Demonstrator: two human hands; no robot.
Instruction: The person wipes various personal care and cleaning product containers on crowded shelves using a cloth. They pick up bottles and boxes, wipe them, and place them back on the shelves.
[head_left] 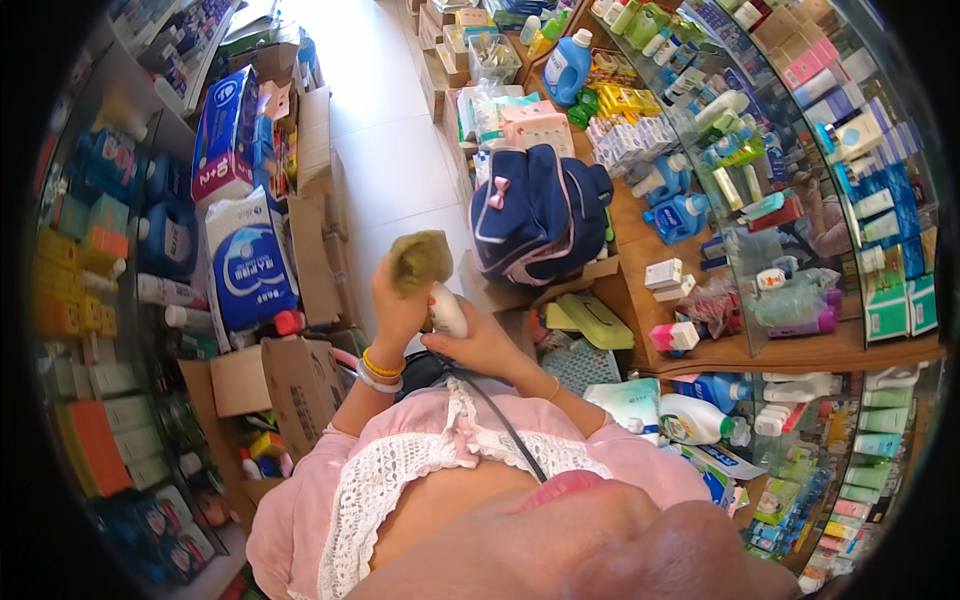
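Observation:
My left hand (pixel 395 310) is raised in front of my chest and holds a crumpled olive-green cloth (pixel 420 260). Just to its right, my right hand (pixel 478 345) grips a small white bottle (pixel 447 308) whose top touches the cloth. Bracelets ring my left wrist (pixel 380 370). A dark cord (pixel 505 420) runs down over my pink top with white lace.
A navy backpack with a pink bow (pixel 535 215) rests on a wooden counter (pixel 640 250). Glass shelves of bottles and boxes (pixel 800 150) rise at right. Cardboard boxes (pixel 300 380) and tissue packs (pixel 245 255) crowd the left. A tiled aisle (pixel 385 120) runs ahead.

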